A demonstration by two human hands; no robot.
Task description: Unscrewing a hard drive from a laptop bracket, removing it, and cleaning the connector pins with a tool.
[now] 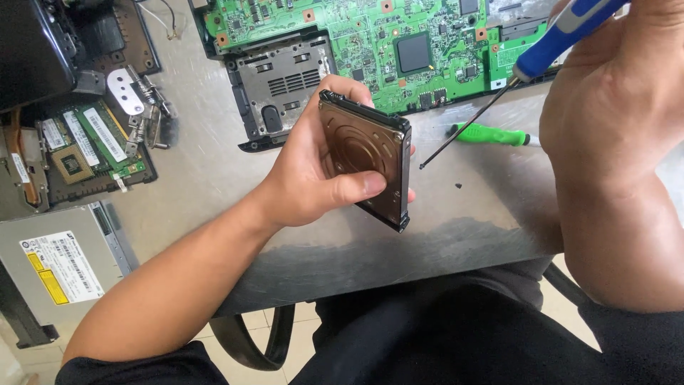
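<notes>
Grey metal table, scuffed, over tiled floor; green motherboard, optical drive and green screwdriver lie on it. Motherboard and drive run out of frame. Left hand grips the hard drive upright above the table's near edge. Right hand, raised, grasps a blue screwdriver, tip beside the drive.

Grey metal table in daylight — pale tiled floor beneath.
</notes>
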